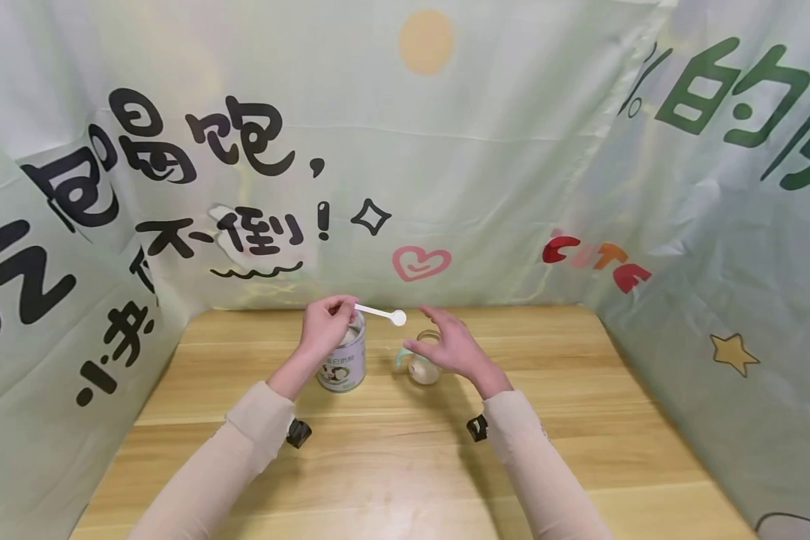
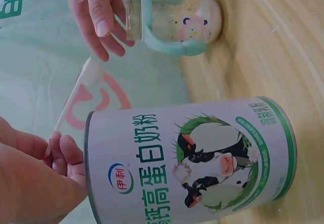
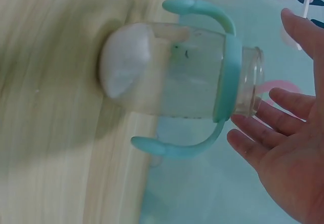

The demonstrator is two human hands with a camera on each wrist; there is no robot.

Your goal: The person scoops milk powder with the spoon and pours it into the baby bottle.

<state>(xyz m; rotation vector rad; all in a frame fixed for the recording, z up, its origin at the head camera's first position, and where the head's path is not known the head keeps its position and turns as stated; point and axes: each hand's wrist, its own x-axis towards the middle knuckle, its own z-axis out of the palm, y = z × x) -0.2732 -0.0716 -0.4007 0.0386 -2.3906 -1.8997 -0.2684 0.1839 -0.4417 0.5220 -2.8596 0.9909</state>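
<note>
My left hand (image 1: 327, 326) pinches the handle of a long white scoop (image 1: 381, 313) above the rim of a milk powder can (image 1: 346, 367). The scoop's bowl points right, toward the bottle; whether powder lies in it I cannot tell. A cow and green lettering show on the can (image 2: 202, 163) in the left wrist view. The clear baby bottle (image 3: 187, 74) stands upright with its mouth uncovered, mint handles at its sides and white powder (image 3: 126, 62) at its bottom. Beside the bottle's neck is my right hand (image 1: 448, 345), fingers spread and holding nothing.
Can and bottle stand near the back of a wooden table (image 1: 391, 450), a short gap between them. Printed cloth (image 1: 499, 187) hangs behind the table and along both sides. A small black device (image 1: 299, 433) sits at the left wrist, and another (image 1: 477, 428) at the right.
</note>
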